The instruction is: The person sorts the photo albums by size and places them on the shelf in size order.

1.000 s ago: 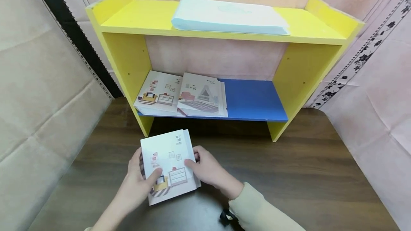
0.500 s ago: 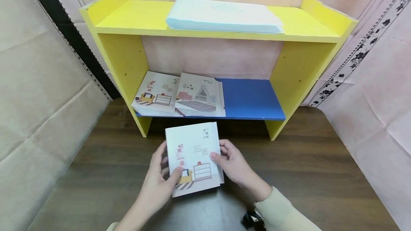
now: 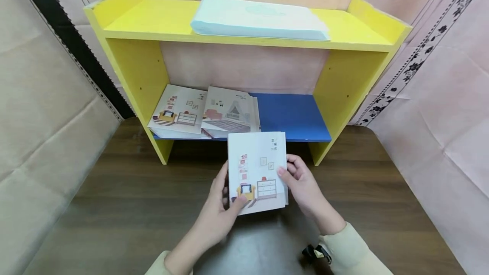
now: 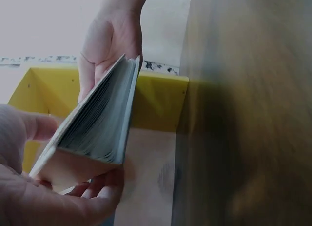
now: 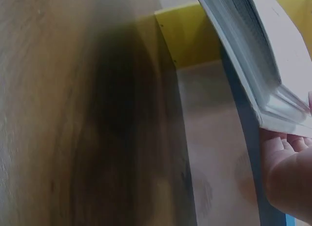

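Note:
A thick white book [image 3: 257,152], its cover printed with a yellow armchair and a chest of drawers, is held above the wooden surface, before the lower shelf. My left hand [image 3: 217,213] grips its left side, thumb on the cover and fingers behind. From the right, my right hand [image 3: 307,192] pinches the opposite edge with its thumb on the front. In the left wrist view, the pages of the book [image 4: 105,121] are slightly fanned between the covers. The right wrist view shows fingers of my right hand [image 5: 287,172] under a corner of the book [image 5: 243,50].
A yellow shelf unit [image 3: 137,71] stands ahead with a blue lower board [image 3: 290,118]. On that board's left lie similar books [image 3: 177,105] and a grey-pink-covered stack [image 3: 229,107]. A pale blue flat pack [image 3: 259,18] lies on top. Fabric [image 3: 431,139] flanks both sides.
Both hands have carried the book to the right and forward, nearer the lower shelf. The book has turned from tilted to nearly upright in view. The shelved books stay put.

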A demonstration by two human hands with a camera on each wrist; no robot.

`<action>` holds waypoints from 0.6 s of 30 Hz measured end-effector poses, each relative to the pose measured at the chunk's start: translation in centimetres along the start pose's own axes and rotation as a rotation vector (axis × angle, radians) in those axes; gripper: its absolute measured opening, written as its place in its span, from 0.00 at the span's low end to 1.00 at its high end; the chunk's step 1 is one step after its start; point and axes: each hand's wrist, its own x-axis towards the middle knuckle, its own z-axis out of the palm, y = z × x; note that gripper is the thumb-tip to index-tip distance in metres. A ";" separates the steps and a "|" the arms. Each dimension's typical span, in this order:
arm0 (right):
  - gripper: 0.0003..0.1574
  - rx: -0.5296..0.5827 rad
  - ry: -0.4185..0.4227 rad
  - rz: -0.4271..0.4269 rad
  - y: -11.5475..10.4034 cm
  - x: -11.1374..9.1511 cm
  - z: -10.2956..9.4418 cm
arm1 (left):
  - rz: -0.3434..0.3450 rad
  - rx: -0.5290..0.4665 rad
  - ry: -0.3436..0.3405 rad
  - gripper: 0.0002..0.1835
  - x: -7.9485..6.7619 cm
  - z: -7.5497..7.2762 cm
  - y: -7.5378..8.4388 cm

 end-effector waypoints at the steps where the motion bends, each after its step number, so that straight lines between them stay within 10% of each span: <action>1: 0.24 0.008 0.008 0.004 -0.1 0.0 -0.3 | -0.005 -0.014 -0.027 0.46 0.1 0.3 0.3; 11: 0.30 0.027 0.161 0.155 -1.0 0.5 0.0 | 0.024 -0.188 -0.015 0.36 1.5 1.0 0.4; 18: 0.36 -0.023 0.066 0.226 -0.6 0.2 -0.4 | -0.002 -0.254 0.038 0.33 1.7 1.2 0.4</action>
